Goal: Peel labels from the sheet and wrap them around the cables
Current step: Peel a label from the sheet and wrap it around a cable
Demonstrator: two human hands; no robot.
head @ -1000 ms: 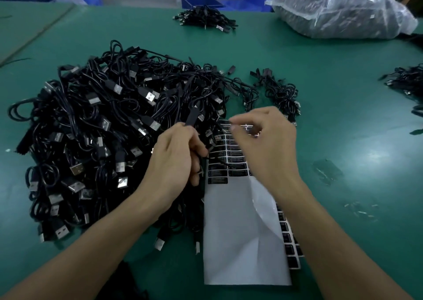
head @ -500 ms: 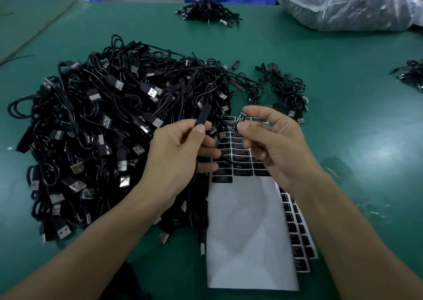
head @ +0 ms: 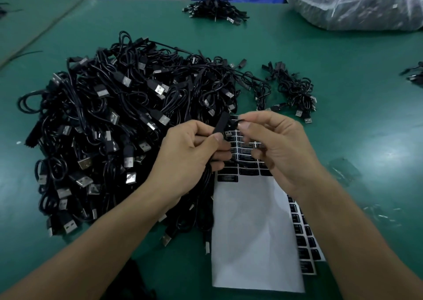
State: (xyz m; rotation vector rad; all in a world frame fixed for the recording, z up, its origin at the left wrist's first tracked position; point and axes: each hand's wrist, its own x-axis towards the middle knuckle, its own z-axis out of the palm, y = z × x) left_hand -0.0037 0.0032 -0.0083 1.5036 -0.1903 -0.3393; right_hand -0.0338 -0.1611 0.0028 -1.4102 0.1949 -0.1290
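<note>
The site was an assembly workshop. The green-matted worktable [head: 348, 121] bore a heap of black USB cables [head: 109, 121] and a clear plastic sack [head: 357, 4].

Over the label sheet [head: 251, 226], the left hand [head: 190, 153] grips a black cable [head: 221, 123], its plug end sticking up past the thumb. The right hand [head: 279, 153] pinches what is probably a label [head: 237, 121] just beside that end, though blur hides its detail. A big cable pile [head: 109, 126] lies to the left on the green table [head: 343, 116].
</note>
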